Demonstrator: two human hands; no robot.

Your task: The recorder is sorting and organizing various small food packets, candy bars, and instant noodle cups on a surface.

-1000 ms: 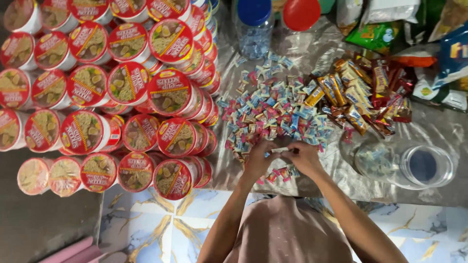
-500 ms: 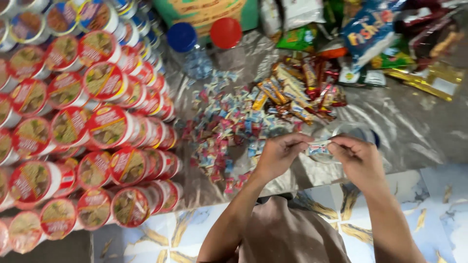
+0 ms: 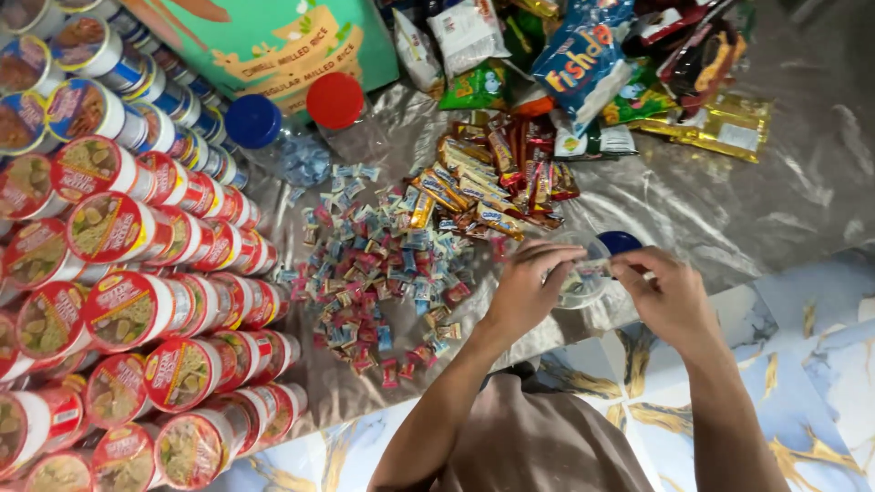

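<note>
I see a small candy wrapper [image 3: 594, 266] pinched between both hands, just above a clear plastic jar [image 3: 583, 284] lying on the silver sheet [image 3: 775, 210]. My left hand [image 3: 529, 287] and right hand [image 3: 670, 296] have their fingers closed on its two ends. To the left lies a candy pile [image 3: 383, 273], with stacked noodle cups [image 3: 128, 310] beyond it.

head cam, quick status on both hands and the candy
Left hand and right hand pinch one small wrapped candy between them. Clear jar right beneath. Candy pile to the left, untouched.
</note>
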